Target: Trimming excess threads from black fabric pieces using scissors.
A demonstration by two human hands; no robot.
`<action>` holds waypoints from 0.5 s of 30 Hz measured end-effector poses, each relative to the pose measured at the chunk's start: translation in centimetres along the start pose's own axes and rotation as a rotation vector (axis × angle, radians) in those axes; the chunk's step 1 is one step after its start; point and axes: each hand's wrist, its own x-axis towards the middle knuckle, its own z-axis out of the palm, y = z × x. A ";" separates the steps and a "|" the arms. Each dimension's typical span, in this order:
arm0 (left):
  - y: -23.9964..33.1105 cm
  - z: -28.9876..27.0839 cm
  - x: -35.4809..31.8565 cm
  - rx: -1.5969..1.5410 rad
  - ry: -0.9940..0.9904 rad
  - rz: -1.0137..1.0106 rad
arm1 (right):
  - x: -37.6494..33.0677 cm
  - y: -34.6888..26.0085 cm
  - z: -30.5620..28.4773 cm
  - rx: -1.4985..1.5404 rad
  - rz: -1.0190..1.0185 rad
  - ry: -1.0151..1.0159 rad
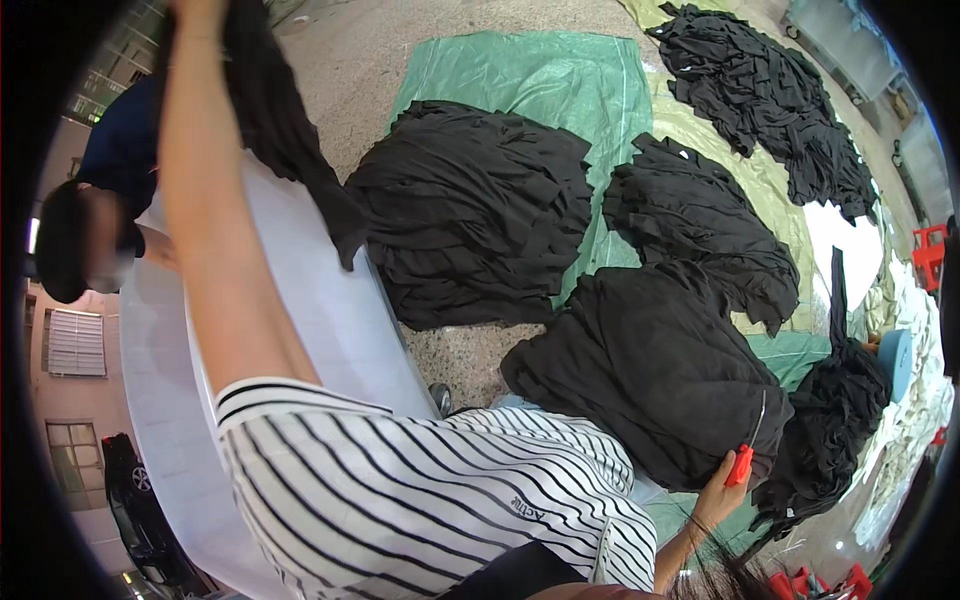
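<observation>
My left arm stretches up to the upper left, and my left hand (196, 8) is cut off by the top edge. A black garment (285, 125) hangs from there beside the forearm, its lower end over the white cart's rim. The fingers themselves are out of sight. At the lower right my right hand (718, 497) is closed around a pair of red-handled scissors (740, 466), the thin metal blade pointing up and away. Just beyond that blade, a bundle of black cloth (650, 360) lies across my lap.
A white cart (330, 310) stands at my left, with another person (115, 150) behind it. Piles of black garments (480, 210) lie on green sheeting (530, 75) ahead, and more black garments (770, 105) spread farther right. White cloth (915, 420) and a blue stool (896, 365) are at the right.
</observation>
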 end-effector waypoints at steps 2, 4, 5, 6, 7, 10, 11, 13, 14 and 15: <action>5.0 1.6 -6.2 -0.042 -0.451 -0.368 | 0.1 -0.2 -0.3 0.026 -0.027 0.048; 5.7 6.0 -18.2 0.095 -0.728 0.111 | 0.2 -0.7 -0.1 0.011 0.012 0.003; 9.0 6.7 -24.5 0.065 -0.843 -0.120 | 0.3 -0.7 0.2 0.019 0.009 0.025; 12.1 6.3 -29.4 -0.072 -0.985 -0.260 | 0.4 -0.8 0.4 0.035 0.014 0.057; 14.5 5.3 -34.5 -0.113 -1.046 -0.218 | 0.3 -1.1 0.3 0.040 0.051 0.015; 22.1 1.5 -45.8 -0.603 -1.416 -0.422 | -0.1 -1.8 -0.4 0.052 0.135 -0.044; 25.3 0.2 -47.6 -0.685 -1.498 -0.396 | -0.4 -2.0 -0.6 0.045 0.180 -0.089; 31.2 -1.5 -50.0 -0.853 -1.323 -0.427 | -1.2 -1.6 -0.9 0.074 0.145 -0.044; 35.0 -2.5 -48.9 -0.902 -1.217 -0.490 | -1.6 -1.2 -1.1 0.089 0.113 -0.012; 38.3 -3.4 -47.3 -0.962 -1.090 -0.528 | -2.0 -0.6 -1.3 0.126 0.122 0.058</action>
